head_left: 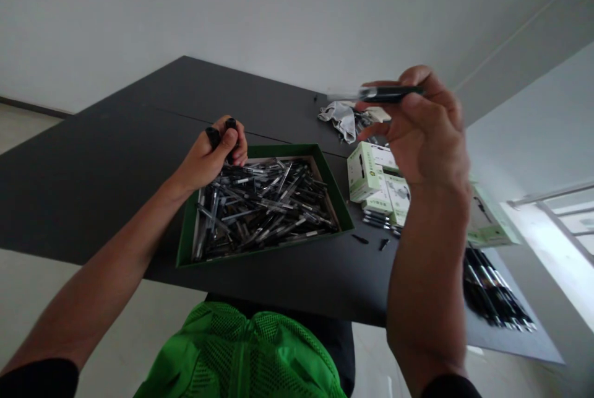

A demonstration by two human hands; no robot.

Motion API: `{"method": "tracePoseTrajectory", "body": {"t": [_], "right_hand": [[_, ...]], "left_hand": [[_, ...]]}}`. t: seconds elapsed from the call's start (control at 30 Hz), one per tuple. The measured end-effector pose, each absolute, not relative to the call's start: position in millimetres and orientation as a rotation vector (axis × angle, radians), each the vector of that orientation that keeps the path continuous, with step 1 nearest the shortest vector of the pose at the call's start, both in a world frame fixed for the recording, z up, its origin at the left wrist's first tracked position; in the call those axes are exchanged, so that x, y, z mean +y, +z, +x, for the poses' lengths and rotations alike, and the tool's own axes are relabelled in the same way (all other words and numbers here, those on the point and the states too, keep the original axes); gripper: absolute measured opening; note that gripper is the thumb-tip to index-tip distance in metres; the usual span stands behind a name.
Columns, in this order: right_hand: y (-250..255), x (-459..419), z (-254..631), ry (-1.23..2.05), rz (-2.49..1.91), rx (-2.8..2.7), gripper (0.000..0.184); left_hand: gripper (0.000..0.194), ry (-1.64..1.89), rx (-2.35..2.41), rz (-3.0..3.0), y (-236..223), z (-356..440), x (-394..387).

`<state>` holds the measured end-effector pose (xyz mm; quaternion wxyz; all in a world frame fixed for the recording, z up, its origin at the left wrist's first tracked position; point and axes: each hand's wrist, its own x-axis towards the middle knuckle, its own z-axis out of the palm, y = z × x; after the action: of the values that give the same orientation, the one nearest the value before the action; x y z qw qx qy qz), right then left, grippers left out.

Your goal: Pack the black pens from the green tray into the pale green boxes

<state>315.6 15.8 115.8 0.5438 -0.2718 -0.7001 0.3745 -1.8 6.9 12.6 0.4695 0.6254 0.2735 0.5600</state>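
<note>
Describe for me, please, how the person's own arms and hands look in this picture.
The left hand and right hand are bare, with no gloves, and no watch or band shows on either wrist. Both forearms are bare up to the plain black left sleeve and right sleeve, which end near the elbows. A bright green mesh garment covers the body.

Your head-worn camera looks forward and down over the nearby table (116, 138), toward the wall (241, 14) beyond it.
</note>
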Motion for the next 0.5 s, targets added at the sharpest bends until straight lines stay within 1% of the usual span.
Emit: {"method": "tracePoseTrajectory", "body": {"t": [0.17, 0.27, 0.33, 0.43, 0.5], "right_hand": [[127, -4, 363, 0.736, -0.687, -1.498, 0.014], [121, -21, 392, 0.669, -0.81, -1.414, 0.014], [106, -30, 416, 0.638, -0.941, -1.395, 0.02], [68, -35, 459, 0.601, -1.165, -1.444, 0.028], [39, -37, 488, 0.477, -1.312, -1.552, 0.031]], "left_hand": [[0.037, 1.349, 0.645, 1.564, 11, -3, 9], [0.034, 1.333, 0.603, 1.598, 7, -4, 10], [0.032, 1.316, 0.586, 1.621, 6, -5, 10], [0.03, 1.288, 0.572, 1.64, 5, -7, 10], [0.029, 1.275, 0.553, 1.643, 6, -7, 9]]}}
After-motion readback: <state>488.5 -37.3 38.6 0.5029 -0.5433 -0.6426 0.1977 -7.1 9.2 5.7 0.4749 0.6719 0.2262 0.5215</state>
